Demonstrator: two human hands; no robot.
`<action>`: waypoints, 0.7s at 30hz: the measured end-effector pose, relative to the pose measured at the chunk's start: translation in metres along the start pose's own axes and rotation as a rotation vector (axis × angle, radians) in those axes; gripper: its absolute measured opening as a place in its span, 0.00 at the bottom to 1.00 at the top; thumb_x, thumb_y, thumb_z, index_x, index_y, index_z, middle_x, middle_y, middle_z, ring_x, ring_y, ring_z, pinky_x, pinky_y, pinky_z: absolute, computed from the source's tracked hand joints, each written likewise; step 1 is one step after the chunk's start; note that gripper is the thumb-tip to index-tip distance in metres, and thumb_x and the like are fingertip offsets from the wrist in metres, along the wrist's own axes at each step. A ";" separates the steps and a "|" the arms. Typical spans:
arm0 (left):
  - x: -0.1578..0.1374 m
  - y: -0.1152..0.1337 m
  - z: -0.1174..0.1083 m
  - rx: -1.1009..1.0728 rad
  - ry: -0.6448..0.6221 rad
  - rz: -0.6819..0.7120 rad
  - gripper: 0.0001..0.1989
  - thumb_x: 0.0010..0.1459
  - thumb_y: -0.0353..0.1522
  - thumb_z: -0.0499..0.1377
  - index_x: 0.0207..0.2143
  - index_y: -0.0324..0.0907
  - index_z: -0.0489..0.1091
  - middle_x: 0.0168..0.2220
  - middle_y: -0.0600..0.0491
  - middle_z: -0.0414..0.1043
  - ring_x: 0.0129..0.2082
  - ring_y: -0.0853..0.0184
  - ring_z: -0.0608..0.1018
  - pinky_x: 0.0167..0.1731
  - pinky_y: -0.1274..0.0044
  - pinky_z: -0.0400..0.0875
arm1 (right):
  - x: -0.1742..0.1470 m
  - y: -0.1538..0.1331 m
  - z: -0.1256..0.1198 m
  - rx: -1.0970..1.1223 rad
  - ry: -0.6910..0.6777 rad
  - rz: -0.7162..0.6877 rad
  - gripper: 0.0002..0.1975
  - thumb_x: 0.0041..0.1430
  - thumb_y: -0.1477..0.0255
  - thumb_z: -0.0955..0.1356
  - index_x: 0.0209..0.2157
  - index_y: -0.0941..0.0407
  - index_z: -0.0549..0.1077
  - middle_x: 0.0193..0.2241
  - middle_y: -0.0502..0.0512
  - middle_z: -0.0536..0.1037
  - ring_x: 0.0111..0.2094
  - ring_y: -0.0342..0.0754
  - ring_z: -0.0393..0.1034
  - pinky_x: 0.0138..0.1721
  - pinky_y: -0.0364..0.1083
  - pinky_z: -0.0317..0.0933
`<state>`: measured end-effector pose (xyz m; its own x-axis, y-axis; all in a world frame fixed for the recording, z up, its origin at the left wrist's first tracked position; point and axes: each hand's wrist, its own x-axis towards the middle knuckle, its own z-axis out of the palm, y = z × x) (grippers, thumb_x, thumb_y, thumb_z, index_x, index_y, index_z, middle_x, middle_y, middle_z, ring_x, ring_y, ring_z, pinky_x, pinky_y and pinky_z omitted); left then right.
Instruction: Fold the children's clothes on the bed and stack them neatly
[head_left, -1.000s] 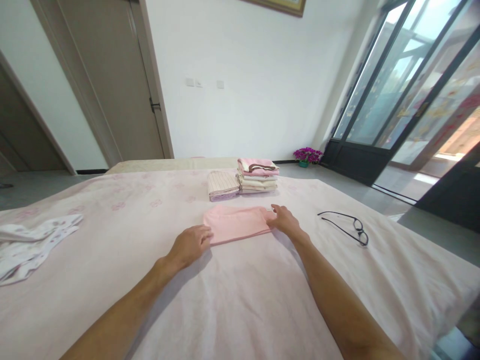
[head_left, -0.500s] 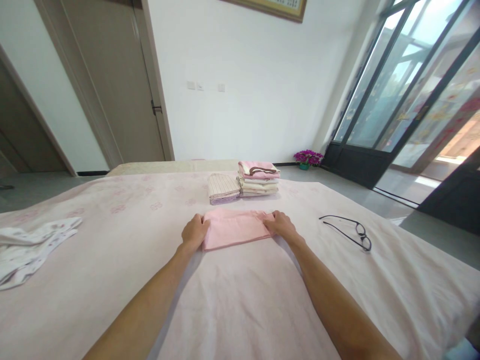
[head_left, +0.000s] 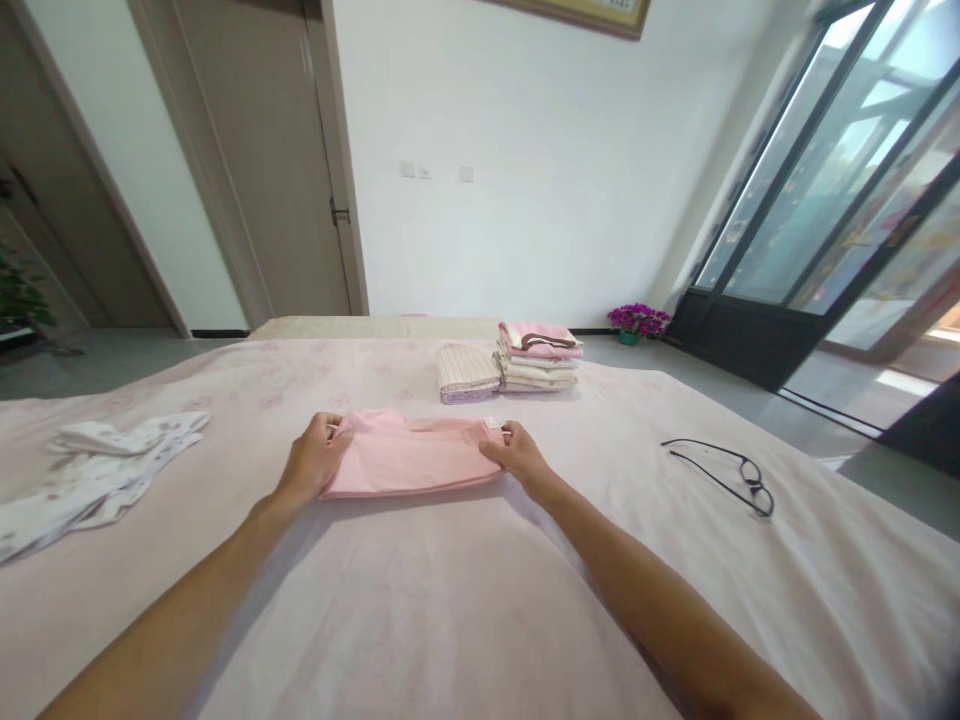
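Spanning left to right over the bed (head_left: 435,600): pink cloth (head_left: 416,462), folded, long axis crosswise — contact with the bed unclear. Left hand (head_left: 311,458) pinches its left end, right hand (head_left: 523,458) its right end. Stack (head_left: 538,372) lies beyond it and to the right — right hand is the nearer.

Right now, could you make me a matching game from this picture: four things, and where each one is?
1. plain pink cloth
2. glasses
3. spotted white cloth
4. purple flowers

A. on the pale cover, left of the left hand
B. beyond the cover, near the white wall
C. held in both hands
D. on the cover, right of the right hand

Pairs: 1-C, 2-D, 3-A, 4-B.
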<state>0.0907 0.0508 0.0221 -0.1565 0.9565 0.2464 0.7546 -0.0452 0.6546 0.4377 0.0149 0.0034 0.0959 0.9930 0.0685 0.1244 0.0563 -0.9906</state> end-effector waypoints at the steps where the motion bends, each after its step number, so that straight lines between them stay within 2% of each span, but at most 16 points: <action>1: -0.001 -0.013 -0.010 0.045 0.000 -0.008 0.16 0.59 0.41 0.56 0.47 0.44 0.66 0.41 0.49 0.77 0.40 0.61 0.79 0.37 0.76 0.68 | 0.001 0.002 0.013 -0.031 -0.036 0.012 0.27 0.45 0.63 0.75 0.44 0.55 0.63 0.35 0.53 0.78 0.34 0.49 0.74 0.33 0.46 0.67; 5: -0.013 -0.058 -0.036 0.250 -0.062 -0.006 0.21 0.60 0.39 0.53 0.54 0.42 0.62 0.40 0.49 0.77 0.40 0.59 0.79 0.38 0.72 0.70 | 0.008 0.005 0.047 -0.348 -0.106 0.057 0.24 0.47 0.63 0.74 0.43 0.55 0.65 0.28 0.48 0.76 0.28 0.46 0.71 0.29 0.44 0.62; 7: -0.023 -0.072 -0.040 0.330 -0.009 0.084 0.23 0.61 0.38 0.51 0.57 0.39 0.60 0.45 0.45 0.75 0.45 0.56 0.77 0.43 0.68 0.71 | 0.007 0.000 0.051 -0.519 -0.057 0.026 0.20 0.53 0.61 0.71 0.44 0.55 0.66 0.30 0.50 0.76 0.29 0.47 0.71 0.31 0.45 0.61; 10: -0.035 -0.075 -0.039 0.341 0.116 0.323 0.21 0.64 0.38 0.49 0.55 0.39 0.63 0.53 0.42 0.70 0.54 0.56 0.72 0.55 0.64 0.67 | -0.001 -0.010 0.048 -0.713 0.107 -0.203 0.14 0.60 0.63 0.67 0.45 0.55 0.68 0.39 0.55 0.76 0.37 0.49 0.70 0.37 0.47 0.61; 12: -0.040 -0.071 -0.034 0.276 0.102 0.472 0.19 0.65 0.39 0.47 0.53 0.41 0.66 0.53 0.45 0.70 0.56 0.58 0.71 0.59 0.65 0.64 | -0.010 -0.018 0.046 -0.778 0.117 -0.425 0.10 0.59 0.68 0.67 0.43 0.54 0.70 0.41 0.55 0.75 0.40 0.49 0.69 0.41 0.48 0.60; 14: -0.041 -0.066 -0.029 0.222 0.022 0.575 0.19 0.67 0.40 0.46 0.53 0.43 0.68 0.55 0.48 0.71 0.59 0.61 0.69 0.62 0.67 0.61 | -0.020 -0.025 0.046 -0.800 -0.012 -0.606 0.06 0.58 0.72 0.68 0.39 0.53 0.73 0.37 0.53 0.76 0.39 0.48 0.68 0.43 0.47 0.60; 16: -0.040 -0.064 -0.023 0.225 -0.083 0.627 0.21 0.68 0.41 0.46 0.56 0.43 0.67 0.58 0.49 0.70 0.62 0.62 0.67 0.64 0.67 0.58 | -0.029 -0.031 0.048 -0.822 -0.180 -0.716 0.04 0.57 0.73 0.69 0.35 0.52 0.76 0.33 0.51 0.76 0.37 0.48 0.67 0.43 0.47 0.59; 18: -0.039 -0.067 -0.019 0.267 -0.164 0.623 0.24 0.68 0.42 0.45 0.59 0.42 0.66 0.61 0.49 0.67 0.64 0.62 0.65 0.66 0.66 0.56 | -0.034 -0.036 0.048 -0.856 -0.301 -0.772 0.04 0.57 0.73 0.69 0.34 0.52 0.77 0.31 0.51 0.76 0.36 0.47 0.67 0.42 0.47 0.59; 21: -0.038 -0.073 -0.018 0.332 -0.233 0.597 0.28 0.68 0.45 0.43 0.62 0.40 0.63 0.64 0.48 0.61 0.66 0.61 0.61 0.67 0.65 0.52 | -0.035 -0.040 0.045 -0.897 -0.419 -0.810 0.07 0.58 0.76 0.68 0.35 0.52 0.79 0.34 0.52 0.77 0.37 0.47 0.67 0.42 0.47 0.59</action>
<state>0.0299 0.0125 -0.0225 0.4550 0.8344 0.3110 0.8287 -0.5246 0.1953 0.3852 -0.0179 0.0352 -0.6161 0.6736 0.4084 0.6365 0.7311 -0.2456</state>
